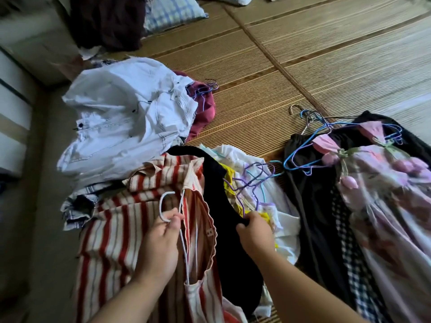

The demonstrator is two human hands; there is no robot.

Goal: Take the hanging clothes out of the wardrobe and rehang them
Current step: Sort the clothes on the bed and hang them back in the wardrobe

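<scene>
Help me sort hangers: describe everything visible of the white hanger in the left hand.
Thin white wire hanger, looks plastic-coated: a rounded hook, then two slim wires running down into the neck opening of the red-and-cream striped garment, which hides the rest. The left hand pinches the hook's end.

Domestic bedroom, on a sleeping surface. Woven straw mat (303,54) in stitched panels covers the right and far side. Checked pillow (172,10) at the far edge. Household clothing heaped on the mat: pale jeans (121,117) left, floral dress (384,194) right, black garment (217,183) and striped top (121,241) near, the top on a white hanger (160,206). Coloured wire hangers (307,118) lie among them. Pale furniture fronts (11,101) line the left edge.
</scene>
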